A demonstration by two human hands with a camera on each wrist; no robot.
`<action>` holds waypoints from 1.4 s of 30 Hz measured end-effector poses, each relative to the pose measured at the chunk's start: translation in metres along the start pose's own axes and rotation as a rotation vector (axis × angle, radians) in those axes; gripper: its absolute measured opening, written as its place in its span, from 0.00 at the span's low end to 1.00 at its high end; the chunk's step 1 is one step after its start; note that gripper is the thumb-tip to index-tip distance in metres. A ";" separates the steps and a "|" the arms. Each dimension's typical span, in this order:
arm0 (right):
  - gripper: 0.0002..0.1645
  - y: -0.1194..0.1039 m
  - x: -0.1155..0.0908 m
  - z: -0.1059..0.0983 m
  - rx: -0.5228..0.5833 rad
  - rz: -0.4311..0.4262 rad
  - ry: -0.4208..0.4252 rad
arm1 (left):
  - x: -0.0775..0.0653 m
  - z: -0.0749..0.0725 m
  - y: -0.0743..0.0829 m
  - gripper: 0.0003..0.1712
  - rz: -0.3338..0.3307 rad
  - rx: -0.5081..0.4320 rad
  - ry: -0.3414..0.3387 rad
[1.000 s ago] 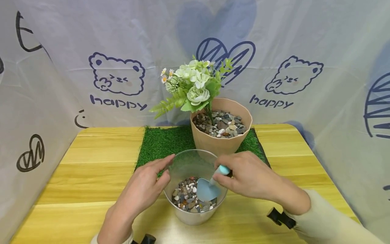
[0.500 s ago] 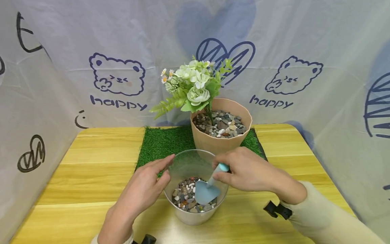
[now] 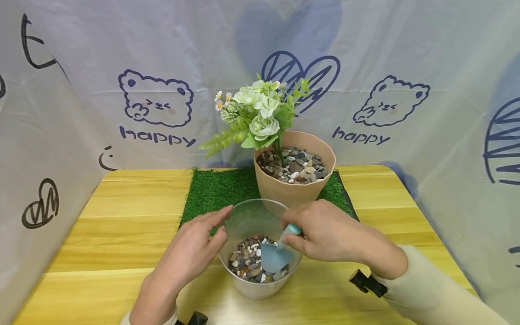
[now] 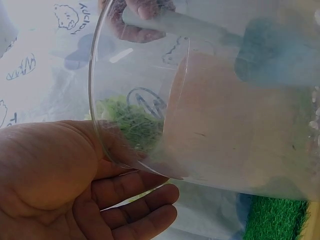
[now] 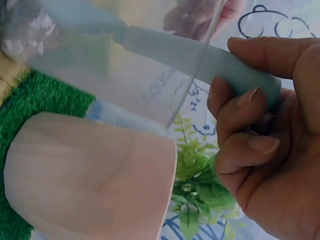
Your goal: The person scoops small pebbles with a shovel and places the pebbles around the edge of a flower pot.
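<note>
A clear plastic bucket [image 3: 260, 291] stands on the table with a layer of mixed pebbles [image 3: 249, 264] at its bottom. My right hand [image 3: 331, 230] grips the light blue handle of a small trowel [image 3: 277, 258], fingers curled round it at the bucket's right rim. Its broad blade points down inside, over the pebbles. In the right wrist view the trowel handle [image 5: 200, 62] crosses the rim. On the left side, my left hand [image 3: 195, 246] touches the bucket near its rim with extended, relaxed fingers. The left wrist view shows that hand's fingers [image 4: 135, 210] along the outer wall.
Behind the bucket, a peach flowerpot [image 3: 290, 192] filled with pebbles holds white and green artificial flowers [image 3: 262, 113]. It stands on a green turf mat [image 3: 219, 187] on the wooden table [image 3: 134, 225]. Printed white cloth [image 3: 227, 40] hangs behind and at both sides.
The trowel has shifted slightly inside the bucket; my right hand rose a little, then came back down and slightly left. My left hand and the bucket have stayed in place.
</note>
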State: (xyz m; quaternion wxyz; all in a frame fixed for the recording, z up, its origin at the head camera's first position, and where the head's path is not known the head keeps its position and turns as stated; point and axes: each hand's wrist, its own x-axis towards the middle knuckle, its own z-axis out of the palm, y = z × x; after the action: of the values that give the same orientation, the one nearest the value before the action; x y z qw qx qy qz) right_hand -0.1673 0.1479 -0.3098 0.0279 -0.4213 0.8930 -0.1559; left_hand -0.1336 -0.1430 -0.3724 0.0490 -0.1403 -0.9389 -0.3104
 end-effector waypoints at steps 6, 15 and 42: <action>0.05 0.000 0.005 -0.001 0.071 -0.024 -0.039 | -0.001 0.000 0.000 0.31 -0.016 -0.009 -0.011; 0.07 0.016 0.015 0.003 0.183 0.099 -0.114 | 0.000 0.002 -0.001 0.31 -0.013 -0.008 -0.009; 0.12 0.039 -0.010 0.012 0.859 0.418 0.053 | -0.001 0.000 0.000 0.31 -0.008 -0.012 0.002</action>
State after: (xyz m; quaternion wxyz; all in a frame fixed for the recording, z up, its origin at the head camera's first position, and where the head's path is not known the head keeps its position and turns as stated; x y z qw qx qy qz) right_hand -0.1871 0.1758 -0.3340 0.2073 -0.1788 0.8137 -0.5127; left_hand -0.1332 -0.1432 -0.3731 0.0477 -0.1365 -0.9376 -0.3163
